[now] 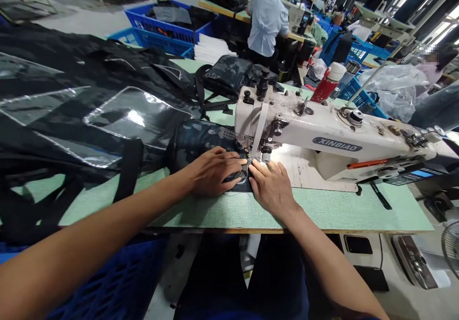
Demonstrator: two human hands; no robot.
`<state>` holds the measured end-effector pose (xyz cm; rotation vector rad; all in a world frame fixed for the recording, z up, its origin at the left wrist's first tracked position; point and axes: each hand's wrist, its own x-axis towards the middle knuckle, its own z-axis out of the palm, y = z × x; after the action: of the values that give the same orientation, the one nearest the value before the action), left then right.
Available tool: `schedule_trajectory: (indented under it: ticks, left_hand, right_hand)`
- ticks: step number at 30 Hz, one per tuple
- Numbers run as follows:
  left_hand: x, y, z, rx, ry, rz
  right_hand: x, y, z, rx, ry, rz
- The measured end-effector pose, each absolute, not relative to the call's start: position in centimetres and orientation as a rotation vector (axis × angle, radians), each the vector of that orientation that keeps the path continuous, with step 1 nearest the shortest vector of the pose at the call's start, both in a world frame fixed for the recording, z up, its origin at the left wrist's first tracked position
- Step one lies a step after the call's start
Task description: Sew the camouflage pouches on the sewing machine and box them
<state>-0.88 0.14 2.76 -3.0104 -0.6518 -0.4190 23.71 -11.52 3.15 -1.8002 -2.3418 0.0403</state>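
Two hands, the left hand (pixel 212 171) and the right hand (pixel 271 188), press flat with open fingers, gripping nothing, on a dark camouflage fabric piece (pixel 201 140). It lies on the green table top (pixel 322 210) at the head of a white Xinbiao industrial sewing machine (pixel 322 131), so the step in hand seems to be guiding a seam.

Sewing factory floor: industrial sewing machine (pixel 322 128), blue plastic crates (pixel 158 23), co-worker (pixel 267 23) at further bench.
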Motion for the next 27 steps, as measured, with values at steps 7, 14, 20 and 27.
schedule_trajectory:
  ticks: [7,14,20,27]
  left_hand:
    - [-0.6,1.1,2.8,-3.029,-0.614,-0.345]
    - [-0.7,1.6,2.4,-3.036,-0.548,-0.43]
    - [-0.4,2.9,3.1,-3.021,-0.417,-0.483]
    - [-0.4,3.7,3.6,-3.137,-0.426,-0.602]
  right_hand:
    - [23.8,-11.2,2.6,-1.774,-2.326,0.02]
    - [23.9,-11.1,2.2,-1.726,-2.317,-0.019]
    - [23.8,-10.3,2.0,-1.772,-2.274,0.017]
    - [24.2,-11.2,1.9,-1.603,-1.737,0.473]
